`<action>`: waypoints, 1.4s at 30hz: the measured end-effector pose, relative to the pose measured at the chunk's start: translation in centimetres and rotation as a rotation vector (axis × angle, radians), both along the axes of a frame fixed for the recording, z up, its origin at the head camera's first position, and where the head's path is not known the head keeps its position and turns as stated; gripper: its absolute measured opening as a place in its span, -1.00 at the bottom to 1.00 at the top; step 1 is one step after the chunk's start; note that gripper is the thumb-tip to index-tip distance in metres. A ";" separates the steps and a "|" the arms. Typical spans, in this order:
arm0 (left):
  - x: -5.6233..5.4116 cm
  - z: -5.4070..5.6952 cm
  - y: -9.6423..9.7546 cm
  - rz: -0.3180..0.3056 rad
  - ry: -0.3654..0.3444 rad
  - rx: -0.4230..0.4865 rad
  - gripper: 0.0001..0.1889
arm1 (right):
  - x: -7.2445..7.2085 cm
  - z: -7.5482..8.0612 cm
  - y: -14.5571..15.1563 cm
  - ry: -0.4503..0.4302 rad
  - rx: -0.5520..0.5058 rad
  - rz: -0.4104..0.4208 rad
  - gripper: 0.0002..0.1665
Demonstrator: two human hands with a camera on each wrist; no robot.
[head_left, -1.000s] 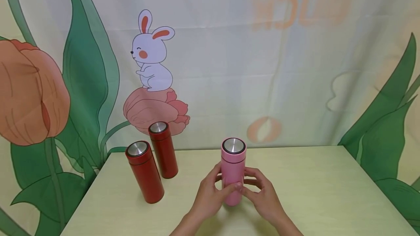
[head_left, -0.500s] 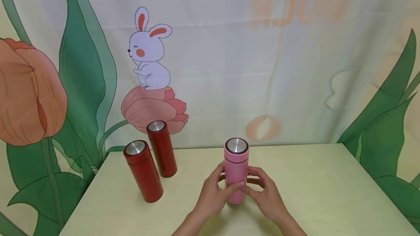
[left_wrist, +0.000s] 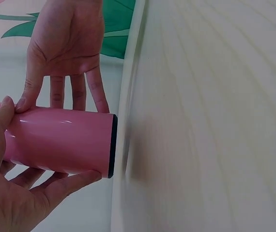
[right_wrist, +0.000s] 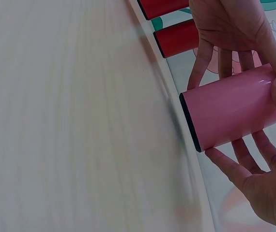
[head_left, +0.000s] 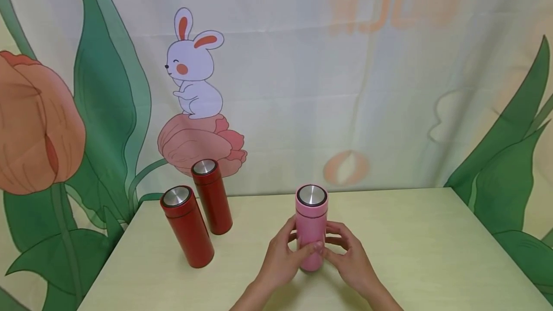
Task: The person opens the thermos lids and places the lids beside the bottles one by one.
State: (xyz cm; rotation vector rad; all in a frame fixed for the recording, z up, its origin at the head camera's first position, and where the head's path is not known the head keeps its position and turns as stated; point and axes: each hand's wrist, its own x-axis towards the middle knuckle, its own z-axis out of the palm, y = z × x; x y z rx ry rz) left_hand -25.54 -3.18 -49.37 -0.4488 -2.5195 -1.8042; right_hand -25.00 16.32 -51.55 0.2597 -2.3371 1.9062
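My left hand [head_left: 278, 259] and right hand [head_left: 353, 262] hold a pink cylindrical bottle [head_left: 312, 227] upright, just above the pale wood-grain table [head_left: 423, 239]. Left of this bottle stand a silver-topped red cylindrical bottle [head_left: 190, 234] and, farther, a second red bottle [head_left: 214, 205].

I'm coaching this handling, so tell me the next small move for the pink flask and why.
Probably lower the pink flask straight down until it meets the table. The left hand and right hand grip it from both sides, it is roughly upright, and its dark base appears slightly clear of the table in the wrist views.
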 end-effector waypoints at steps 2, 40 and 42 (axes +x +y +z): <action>0.1 -0.1 0.0 0.001 0.001 -0.001 -0.24 | 0.0 -0.1 0.0 -0.003 0.000 0.000 -0.41; 0.3 -0.7 0.3 -0.022 -0.021 -0.015 -0.29 | 0.1 -0.8 0.3 -0.018 -0.004 0.028 -0.40; 0.3 -0.8 0.3 -0.023 -0.023 -0.016 -0.27 | 0.1 -0.9 0.4 -0.019 -0.003 0.029 -0.39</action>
